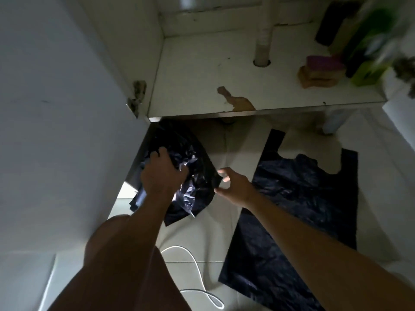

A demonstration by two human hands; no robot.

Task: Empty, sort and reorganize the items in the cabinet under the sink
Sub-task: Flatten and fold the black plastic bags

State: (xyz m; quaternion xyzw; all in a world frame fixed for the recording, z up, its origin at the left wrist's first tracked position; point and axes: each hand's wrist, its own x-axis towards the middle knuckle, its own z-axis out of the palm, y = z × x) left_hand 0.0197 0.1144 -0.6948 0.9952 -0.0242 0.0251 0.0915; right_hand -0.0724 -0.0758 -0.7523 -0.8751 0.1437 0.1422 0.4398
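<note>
Roughly midway, by my judgement. Left hand [165, 173] grips crumpled black plastic bag [193, 187] on floor; right hand [235, 184] spread beside it. Second flattened black plastic bag [298, 198] laid out. Pink-and-tan sponges [321, 72] and green plastic bottle [368, 70] sit unsorted in white under-sink cabinet [202, 70].

The left hand [165, 173] and right hand [233, 185] are bare. The left forearm [155, 212] and right forearm [314, 241] are bare too, the right one uncovered as far as the frame's edge. A bare knee [116, 230] and thigh [101, 277] fill the lower left (dim light hides finer detail).
</note>
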